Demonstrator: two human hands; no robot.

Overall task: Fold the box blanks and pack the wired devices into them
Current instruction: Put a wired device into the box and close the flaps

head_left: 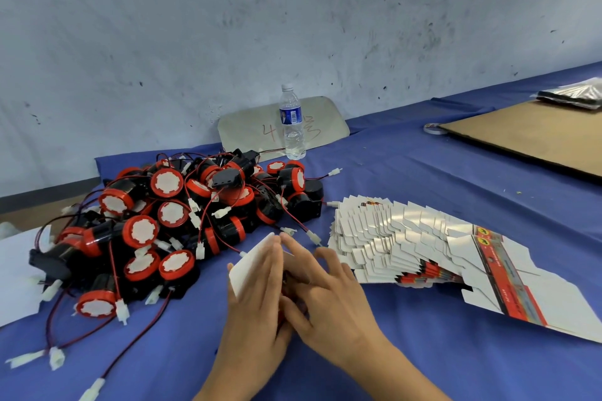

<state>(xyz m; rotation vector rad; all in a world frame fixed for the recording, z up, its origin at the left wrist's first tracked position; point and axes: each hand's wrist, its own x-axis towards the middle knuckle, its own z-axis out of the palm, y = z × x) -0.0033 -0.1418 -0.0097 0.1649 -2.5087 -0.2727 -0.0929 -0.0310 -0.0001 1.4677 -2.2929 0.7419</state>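
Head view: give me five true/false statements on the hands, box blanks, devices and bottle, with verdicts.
1. Both hands, left and right, are on one white box blank. True.
2. The stack of flat box blanks lies left of the hands. False: it is fanned out to their right.
3. The pile of red and black wired devices sits left of the hands. True.
4. The water bottle lies on its side. False: it stands upright near the wall.
5. The table cover is green. False: it is blue.
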